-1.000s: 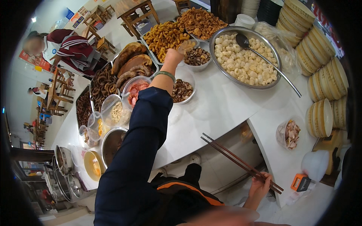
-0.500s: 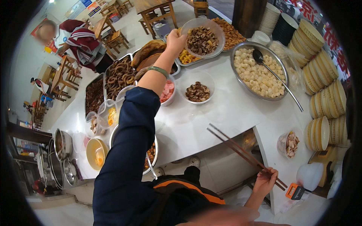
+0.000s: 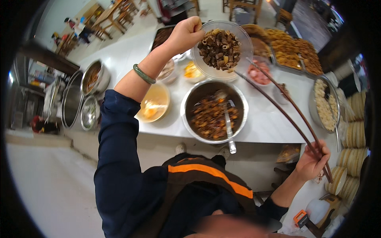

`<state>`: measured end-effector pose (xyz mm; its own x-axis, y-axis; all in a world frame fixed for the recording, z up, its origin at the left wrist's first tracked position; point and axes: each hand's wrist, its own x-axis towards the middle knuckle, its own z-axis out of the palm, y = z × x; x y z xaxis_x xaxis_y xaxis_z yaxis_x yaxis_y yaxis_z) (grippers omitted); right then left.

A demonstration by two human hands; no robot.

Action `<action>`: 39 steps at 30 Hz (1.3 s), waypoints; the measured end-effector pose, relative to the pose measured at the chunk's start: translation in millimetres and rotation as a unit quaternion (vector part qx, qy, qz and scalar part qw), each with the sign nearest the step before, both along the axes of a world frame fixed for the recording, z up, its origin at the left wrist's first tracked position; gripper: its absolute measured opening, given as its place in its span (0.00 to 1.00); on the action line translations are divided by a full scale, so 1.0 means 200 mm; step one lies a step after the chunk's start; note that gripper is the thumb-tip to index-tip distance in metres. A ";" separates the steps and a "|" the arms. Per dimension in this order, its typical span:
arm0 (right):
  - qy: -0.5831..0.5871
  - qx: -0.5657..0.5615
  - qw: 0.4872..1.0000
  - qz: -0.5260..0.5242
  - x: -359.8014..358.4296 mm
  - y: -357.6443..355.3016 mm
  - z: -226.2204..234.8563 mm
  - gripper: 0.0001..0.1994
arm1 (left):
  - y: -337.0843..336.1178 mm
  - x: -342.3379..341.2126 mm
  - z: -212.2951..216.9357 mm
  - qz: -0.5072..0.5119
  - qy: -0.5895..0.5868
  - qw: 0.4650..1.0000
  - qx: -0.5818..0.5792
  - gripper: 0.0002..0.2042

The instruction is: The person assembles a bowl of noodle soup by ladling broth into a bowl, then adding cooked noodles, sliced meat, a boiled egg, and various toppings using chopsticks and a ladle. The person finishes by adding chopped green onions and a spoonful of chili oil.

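My left hand [image 3: 189, 33] is raised and grips the rim of a clear plastic bowl [image 3: 247, 49]. Short brown tube-shaped food pieces [image 3: 220, 49] fill the bowl, which tilts toward me. Below it stands a steel pot [image 3: 185, 117] of dark, chunky stew, with a metal spoon [image 3: 228, 126] leaning over its front edge. My right hand [image 3: 313, 162], at the lower right, is closed around long brown chopsticks [image 3: 305, 119]. Their tips point up and left, slightly apart, near the bowl's lower right side; whether they touch it I cannot tell. Nothing sits between the tips.
A yellow bowl [image 3: 167, 99] with an orange-yellow lump stands left of the pot. Behind are a tub of pink slices [image 3: 260, 71] and trays of brown food [image 3: 291, 53]. Rightward are a steel basin [image 3: 313, 109] of pale balls and stacked bowls [image 3: 351, 139]. Metal pots [image 3: 97, 77] stand at left.
My left hand has carried the clear bowl back from the far trays to above the pot's far edge. The chopsticks have risen toward the bowl. My view has swung left.
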<state>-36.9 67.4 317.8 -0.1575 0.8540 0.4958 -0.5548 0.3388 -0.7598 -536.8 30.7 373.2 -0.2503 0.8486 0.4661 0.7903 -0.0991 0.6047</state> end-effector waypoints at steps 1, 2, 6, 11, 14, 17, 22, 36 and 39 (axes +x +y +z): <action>-0.008 0.014 1.000 0.021 -0.14 -0.06 0.03 0.15 | -0.15 -0.09 -0.01 0.014 -0.004 1.000 0.006 0.12; -0.019 0.027 0.999 0.031 -0.29 -0.13 0.05 0.15 | -0.31 -0.19 -0.02 0.032 0.006 0.999 0.005 0.13; -0.046 0.041 0.997 0.053 -0.79 -0.44 0.04 0.14 | -0.86 -0.47 -0.12 0.086 0.012 0.996 0.004 0.11; -0.052 0.000 0.993 0.106 -1.23 -0.74 0.01 0.13 | -1.26 -0.67 -0.26 0.125 -0.003 0.992 -0.023 0.09; -0.065 -0.024 0.990 0.119 -1.37 -0.89 0.01 0.13 | -1.41 -0.74 -0.32 0.136 -0.011 0.990 -0.036 0.08; -0.114 -0.062 0.988 0.085 -1.47 -0.97 0.00 0.12 | -1.48 -0.77 -0.37 0.148 -0.019 0.988 -0.042 0.08; -0.133 -0.064 0.983 0.107 -1.58 -1.06 -0.08 0.10 | -1.57 -0.78 -0.47 0.186 -0.034 0.982 0.000 0.08; -0.212 0.075 0.969 0.105 -1.62 -1.08 -0.03 0.09 | -1.58 -0.79 -0.56 0.248 -0.074 0.966 0.012 0.11; -0.227 0.094 0.963 0.107 -1.61 -1.08 -0.02 0.08 | -1.59 -0.79 -0.58 0.262 -0.105 0.959 0.006 0.11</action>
